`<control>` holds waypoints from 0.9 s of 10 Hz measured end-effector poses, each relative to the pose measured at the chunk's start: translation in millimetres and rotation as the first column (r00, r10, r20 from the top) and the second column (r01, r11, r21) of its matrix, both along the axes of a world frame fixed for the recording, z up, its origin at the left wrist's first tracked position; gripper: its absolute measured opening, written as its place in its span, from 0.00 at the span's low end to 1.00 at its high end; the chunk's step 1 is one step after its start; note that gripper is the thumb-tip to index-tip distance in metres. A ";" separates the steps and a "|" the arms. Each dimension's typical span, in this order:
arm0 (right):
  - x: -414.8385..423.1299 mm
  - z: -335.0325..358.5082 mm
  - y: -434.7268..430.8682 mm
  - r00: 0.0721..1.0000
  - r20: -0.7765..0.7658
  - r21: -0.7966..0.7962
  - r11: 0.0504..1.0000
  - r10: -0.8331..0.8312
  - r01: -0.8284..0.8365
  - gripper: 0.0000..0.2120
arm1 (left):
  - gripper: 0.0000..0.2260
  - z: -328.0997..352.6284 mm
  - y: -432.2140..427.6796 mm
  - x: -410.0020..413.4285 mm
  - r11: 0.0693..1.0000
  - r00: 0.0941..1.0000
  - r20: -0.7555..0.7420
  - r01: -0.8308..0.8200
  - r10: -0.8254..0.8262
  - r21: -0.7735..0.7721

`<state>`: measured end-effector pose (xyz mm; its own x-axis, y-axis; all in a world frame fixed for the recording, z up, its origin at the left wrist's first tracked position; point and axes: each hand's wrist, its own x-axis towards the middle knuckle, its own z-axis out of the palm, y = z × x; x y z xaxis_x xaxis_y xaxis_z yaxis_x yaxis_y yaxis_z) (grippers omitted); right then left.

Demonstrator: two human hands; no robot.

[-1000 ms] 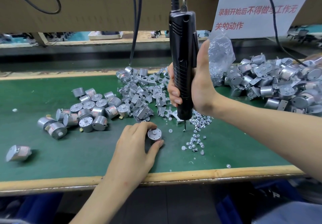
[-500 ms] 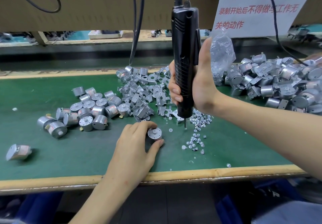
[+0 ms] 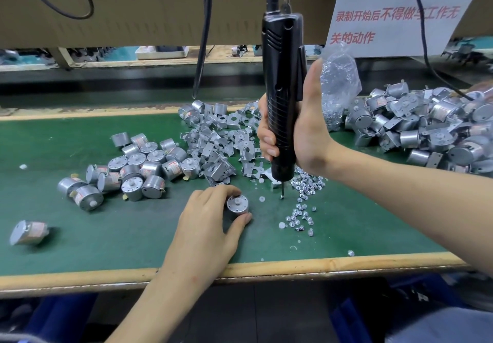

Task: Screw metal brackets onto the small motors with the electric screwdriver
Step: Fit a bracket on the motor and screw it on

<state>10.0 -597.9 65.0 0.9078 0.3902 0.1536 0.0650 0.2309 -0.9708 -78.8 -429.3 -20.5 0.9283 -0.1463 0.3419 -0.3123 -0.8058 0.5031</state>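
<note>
Steel motor (image 3: 237,204) stands upright near the counter's (image 3: 106,241) front edge, left hand (image 3: 205,233) pinching it steady; right hand (image 3: 309,134) grips the screwdriver (image 3: 282,62) beside screws (image 3: 306,182).

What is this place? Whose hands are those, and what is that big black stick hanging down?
You are looking through one camera worn on a person's head, so you see their own two hands over a green table. The black stick is an electric screwdriver hanging from above; the right hand grips it, tip pointing down. The left hand holds one small round motor standing on the table. Beside it lie tiny screws, a heap of bent metal brackets and a bunch of loose motors. On the far right is a bigger pile of motors and brackets.
</note>
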 end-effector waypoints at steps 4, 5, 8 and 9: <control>0.6 -3.0 2.5 1.000 0.003 0.025 0.999 0.030 -0.030 0.38 | 0.13 0.2 -0.1 0.0 1.000 1.000 0.003 -0.001 0.001 0.000; -0.2 -3.7 2.7 0.999 0.010 0.030 0.998 0.047 -0.047 0.44 | 0.13 0.2 -0.2 -0.1 1.000 1.000 0.004 0.000 0.000 -0.001; 1.6 4.6 -1.7 0.999 0.026 0.009 0.999 0.033 -0.034 0.39 | 0.16 -0.2 0.7 0.7 0.999 0.999 0.038 -0.001 0.003 -0.045; 5.9 18.6 -4.7 0.998 0.058 0.017 1.000 -0.002 0.001 0.39 | 0.16 5.0 -2.3 5.6 0.999 0.997 0.075 -0.011 0.014 -0.046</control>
